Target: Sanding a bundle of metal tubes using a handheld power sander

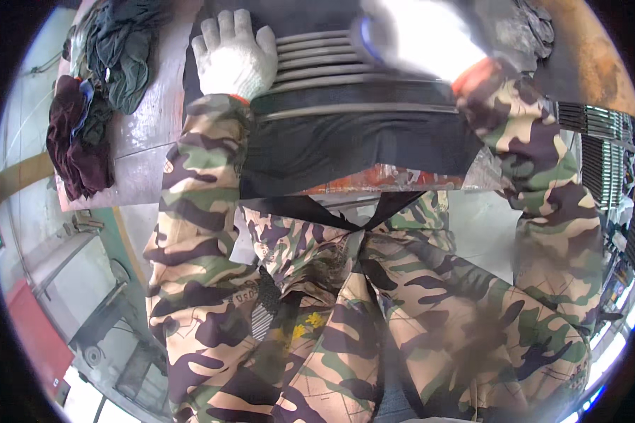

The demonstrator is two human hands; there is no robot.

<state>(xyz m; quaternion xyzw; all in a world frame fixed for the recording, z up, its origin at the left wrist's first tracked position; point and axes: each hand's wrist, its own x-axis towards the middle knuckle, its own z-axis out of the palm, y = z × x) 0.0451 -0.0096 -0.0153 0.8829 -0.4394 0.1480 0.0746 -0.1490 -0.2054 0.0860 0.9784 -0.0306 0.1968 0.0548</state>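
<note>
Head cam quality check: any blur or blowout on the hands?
Head view: right hand smeared by motion blur and blown out white, grip unreadable; left hand sharp, flat on the ribbed metal panel; fisheye bends the workbench edge; rim vignetted black.

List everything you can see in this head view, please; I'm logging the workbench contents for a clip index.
ribbed panel: one, dark grey with raised bars, flat on the bench under both hands
black sheet: one, black, draped over the bench's near edge
bench: one, worn reddish metal top, across the upper picture
rags: one pile, dark green and maroon, on the bench's left end
grille panels: a stack, black, at the right edge; count unclear
left hand: one, white knit glove, pressed flat on the ribbed panel
right hand: one, white glove, motion-blurred over the panel; what it grips is unclear
sleeves and trousers: camouflage, lower picture
</note>
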